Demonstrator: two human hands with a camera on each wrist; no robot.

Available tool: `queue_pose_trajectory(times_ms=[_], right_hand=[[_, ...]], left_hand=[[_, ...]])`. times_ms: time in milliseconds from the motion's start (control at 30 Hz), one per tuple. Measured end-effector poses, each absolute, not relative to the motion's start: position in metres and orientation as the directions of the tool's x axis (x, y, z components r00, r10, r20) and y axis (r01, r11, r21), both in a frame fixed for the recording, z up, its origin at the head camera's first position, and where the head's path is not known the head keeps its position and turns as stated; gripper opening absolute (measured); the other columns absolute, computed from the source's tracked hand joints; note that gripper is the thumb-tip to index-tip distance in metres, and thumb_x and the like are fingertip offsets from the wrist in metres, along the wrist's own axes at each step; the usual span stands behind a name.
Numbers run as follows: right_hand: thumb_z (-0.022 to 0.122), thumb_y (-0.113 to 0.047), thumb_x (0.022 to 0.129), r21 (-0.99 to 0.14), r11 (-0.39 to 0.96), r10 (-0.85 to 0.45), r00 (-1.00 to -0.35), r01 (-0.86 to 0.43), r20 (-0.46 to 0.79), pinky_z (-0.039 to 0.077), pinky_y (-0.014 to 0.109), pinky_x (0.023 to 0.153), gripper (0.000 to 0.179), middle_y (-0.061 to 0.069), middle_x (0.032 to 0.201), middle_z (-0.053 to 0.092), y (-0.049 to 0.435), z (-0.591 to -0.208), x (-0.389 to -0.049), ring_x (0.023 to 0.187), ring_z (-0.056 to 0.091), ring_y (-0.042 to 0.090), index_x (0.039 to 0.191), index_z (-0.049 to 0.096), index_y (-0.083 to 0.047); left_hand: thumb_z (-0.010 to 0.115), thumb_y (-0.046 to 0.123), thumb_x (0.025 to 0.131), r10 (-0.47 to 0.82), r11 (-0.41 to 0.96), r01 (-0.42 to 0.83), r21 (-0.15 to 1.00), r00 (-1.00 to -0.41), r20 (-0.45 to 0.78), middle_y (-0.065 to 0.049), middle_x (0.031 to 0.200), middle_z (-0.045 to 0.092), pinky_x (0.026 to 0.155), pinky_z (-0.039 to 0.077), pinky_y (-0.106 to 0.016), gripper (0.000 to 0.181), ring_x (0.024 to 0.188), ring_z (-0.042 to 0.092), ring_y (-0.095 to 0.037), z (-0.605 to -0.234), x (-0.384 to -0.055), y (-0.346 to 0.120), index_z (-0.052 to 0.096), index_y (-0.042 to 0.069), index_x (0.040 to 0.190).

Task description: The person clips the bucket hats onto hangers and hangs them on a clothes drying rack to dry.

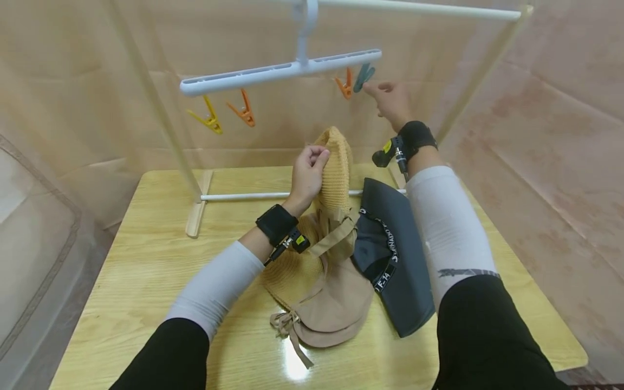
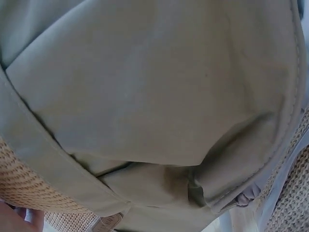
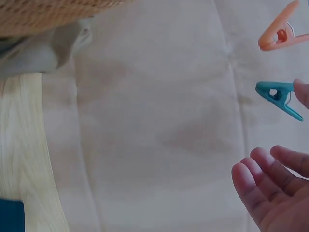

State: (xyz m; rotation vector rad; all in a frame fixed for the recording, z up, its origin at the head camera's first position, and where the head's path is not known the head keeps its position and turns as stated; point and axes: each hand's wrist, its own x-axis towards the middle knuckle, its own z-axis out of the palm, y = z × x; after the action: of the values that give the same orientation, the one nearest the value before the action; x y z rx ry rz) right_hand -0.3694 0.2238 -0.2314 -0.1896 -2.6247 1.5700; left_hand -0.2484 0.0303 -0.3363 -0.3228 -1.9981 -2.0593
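Thumb and fingers of my left hand [image 1: 308, 172] pinch the crocheted straw part of a sun hat [image 1: 336, 170], lifted above the table. Tan cloth and a strap hang from that hat; its tan cloth [image 2: 154, 82] fills most of the left wrist view. My right hand [image 1: 392, 103] is raised beside a teal clothespin [image 1: 363, 76] hanging from the right end of a white hanger [image 1: 278, 70]. In the right wrist view its thumb [image 3: 302, 92] overlaps one handle of the teal clothespin, while the other fingers [image 3: 263, 176] are spread loosely below.
Orange clothespins [image 1: 345, 85] and a yellow one [image 1: 209, 116] also hang on the hanger. A white rod [image 1: 419, 6] carries it. Another straw-and-tan hat [image 1: 336, 309] and a dark grey hat [image 1: 404, 260] lie on the wooden table [image 1: 146, 281].
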Motion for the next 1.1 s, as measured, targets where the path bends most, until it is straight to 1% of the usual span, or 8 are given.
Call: queue_pose_trajectory(times_ms=[100,167,300,467,567,633,867,1100], right_hand=[[0.065,-0.053,0.088,-0.906,0.417,0.145,-0.989,0.069,-0.008,0.047,0.034,0.100,0.075,0.006,0.147,0.043,0.222,-0.229,-0.372,0.124,0.049,0.023,0.148,0.038,-0.015],[0.065,-0.051,0.088,-0.922,0.381,0.141,-0.990,0.063,-0.009,0.048,0.031,0.097,0.076,0.005,0.143,0.044,0.220,-0.227,-0.375,0.119,0.050,0.021,0.149,0.034,-0.015],[0.067,-0.047,0.089,-0.942,0.331,0.168,-0.986,0.049,0.008,0.048,0.022,0.081,0.074,0.001,0.130,0.048,0.218,-0.220,-0.379,0.101,0.050,0.011,0.147,0.035,-0.014],[0.070,-0.039,0.089,-0.962,0.273,0.181,-0.983,0.013,0.038,0.046,0.018,0.068,0.064,-0.004,0.112,0.053,0.215,-0.217,-0.379,0.090,0.051,0.009,0.141,0.043,-0.013],[0.069,-0.036,0.090,-0.973,0.231,0.193,-0.980,-0.009,0.055,0.046,0.018,0.065,0.053,-0.005,0.100,0.050,0.216,-0.220,-0.376,0.080,0.049,0.009,0.133,0.049,-0.011],[0.069,-0.034,0.091,-0.977,0.212,0.213,-0.975,-0.011,0.057,0.047,0.018,0.064,0.047,-0.005,0.097,0.049,0.217,-0.221,-0.373,0.078,0.048,0.008,0.126,0.051,-0.009],[0.065,-0.028,0.094,-0.989,0.148,0.273,-0.960,-0.012,0.053,0.050,0.019,0.064,0.018,-0.002,0.092,0.054,0.220,-0.218,-0.364,0.077,0.051,0.012,0.099,0.056,-0.012],[0.063,-0.029,0.095,-0.989,0.145,0.305,-0.952,0.035,0.011,0.049,0.021,0.069,0.016,-0.002,0.087,0.056,0.223,-0.208,-0.359,0.081,0.053,0.014,0.088,0.061,-0.014]], left_hand=[[0.054,0.012,0.100,-0.030,-0.024,0.328,0.944,-0.944,0.327,-0.016,0.092,0.063,0.066,0.041,-0.019,0.024,0.073,0.051,-0.007,-0.337,-0.246,0.032,0.059,-0.008,0.112],[0.054,0.011,0.100,-0.029,-0.023,0.331,0.943,-0.944,0.330,-0.018,0.093,0.063,0.067,0.041,-0.018,0.023,0.074,0.051,-0.007,-0.337,-0.246,0.033,0.059,-0.008,0.111],[0.053,0.012,0.100,-0.021,-0.016,0.339,0.941,-0.941,0.338,-0.021,0.096,0.064,0.067,0.042,-0.018,0.024,0.074,0.052,-0.008,-0.336,-0.246,0.034,0.059,-0.008,0.112],[0.053,0.013,0.100,-0.014,-0.011,0.326,0.945,-0.945,0.326,-0.018,0.096,0.064,0.067,0.041,-0.019,0.024,0.074,0.051,-0.008,-0.339,-0.246,0.036,0.059,-0.006,0.113],[0.053,0.013,0.100,0.003,-0.011,0.316,0.949,-0.949,0.316,-0.017,0.093,0.063,0.066,0.041,-0.020,0.023,0.073,0.050,-0.009,-0.342,-0.245,0.038,0.059,-0.006,0.113],[0.054,0.013,0.100,0.016,-0.011,0.313,0.950,-0.949,0.313,-0.016,0.093,0.064,0.066,0.041,-0.020,0.023,0.072,0.051,-0.009,-0.344,-0.244,0.040,0.059,-0.005,0.113],[0.053,0.013,0.101,0.051,-0.020,0.336,0.942,-0.940,0.336,-0.020,0.098,0.064,0.068,0.042,-0.019,0.024,0.076,0.052,-0.010,-0.345,-0.242,0.048,0.059,-0.006,0.114],[0.053,0.012,0.100,0.040,-0.031,0.355,0.934,-0.934,0.356,-0.022,0.102,0.064,0.071,0.042,-0.019,0.024,0.081,0.053,-0.012,-0.340,-0.242,0.051,0.058,-0.008,0.114]])
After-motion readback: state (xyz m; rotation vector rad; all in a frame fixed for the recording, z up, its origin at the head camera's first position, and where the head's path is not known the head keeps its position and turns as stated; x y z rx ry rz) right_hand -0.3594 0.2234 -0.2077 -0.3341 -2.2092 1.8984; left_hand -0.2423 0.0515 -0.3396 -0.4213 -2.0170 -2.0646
